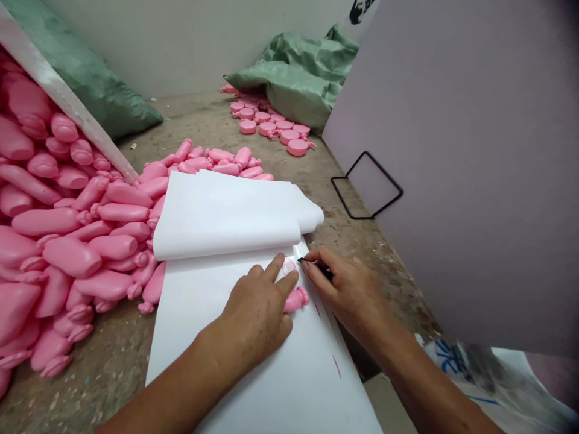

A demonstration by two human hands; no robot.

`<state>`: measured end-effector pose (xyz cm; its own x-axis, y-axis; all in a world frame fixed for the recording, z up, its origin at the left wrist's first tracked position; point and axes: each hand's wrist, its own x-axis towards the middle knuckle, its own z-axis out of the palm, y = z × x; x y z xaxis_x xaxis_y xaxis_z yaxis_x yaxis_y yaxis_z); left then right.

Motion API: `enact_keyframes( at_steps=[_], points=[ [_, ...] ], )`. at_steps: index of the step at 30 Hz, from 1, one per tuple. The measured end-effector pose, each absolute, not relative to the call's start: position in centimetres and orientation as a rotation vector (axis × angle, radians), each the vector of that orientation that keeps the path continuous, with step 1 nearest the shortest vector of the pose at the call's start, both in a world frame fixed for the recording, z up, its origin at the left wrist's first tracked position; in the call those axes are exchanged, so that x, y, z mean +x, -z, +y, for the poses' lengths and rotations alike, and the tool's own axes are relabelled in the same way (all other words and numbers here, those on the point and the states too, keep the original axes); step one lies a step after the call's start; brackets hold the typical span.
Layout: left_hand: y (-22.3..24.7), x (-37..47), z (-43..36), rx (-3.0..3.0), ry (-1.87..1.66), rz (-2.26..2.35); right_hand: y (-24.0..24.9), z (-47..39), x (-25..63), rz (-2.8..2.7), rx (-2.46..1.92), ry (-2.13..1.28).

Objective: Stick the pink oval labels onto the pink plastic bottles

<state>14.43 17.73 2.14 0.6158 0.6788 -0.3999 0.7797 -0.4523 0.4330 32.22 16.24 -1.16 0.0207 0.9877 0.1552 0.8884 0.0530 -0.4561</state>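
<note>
My left hand (257,307) is closed over a small pink plastic bottle (297,299), whose neck end sticks out between the fingers and thumb. Its fingertips press on a pale, round, pink-edged piece (289,266) lying on the white paper sheets (217,313). Close by on the right, my right hand (339,283) pinches a slim black pen-like tool (323,269). The tool's tip points left, near the round piece and the paper's right edge; whether it touches, I cannot tell. The upper sheets are folded back (235,211). Short red marks (337,366) show on the paper.
Many pink bottles (72,256) are heaped at left, spilling from behind a white board (67,90). Pink round pieces (289,136) lie at the back by a green sack (303,84). A tall grey panel (465,169) and a black wire stand (384,207) border the right side.
</note>
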Motion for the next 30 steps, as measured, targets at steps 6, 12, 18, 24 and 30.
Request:
enact_keyframes(
  at_steps=[6,12,18,24,30],
  points=[
    [-2.6,14.55,17.81,2.279,0.288,1.155,1.41,16.28,32.03,-1.98,-1.824,-0.279],
    [-2.69,14.64,17.82,2.284,0.296,1.158,1.43,16.43,31.73,-1.987,-1.828,-0.263],
    [-2.32,14.56,17.7,2.297,0.277,1.158,1.6,16.5,31.5,-2.013,-1.826,-0.148],
    [-2.36,14.56,17.71,2.3,0.281,1.154,1.61,16.53,31.32,-2.004,-1.84,-0.145],
    [-2.47,14.71,17.78,2.317,0.296,1.154,1.5,16.6,31.25,-1.966,-1.879,-0.22]
  ],
)
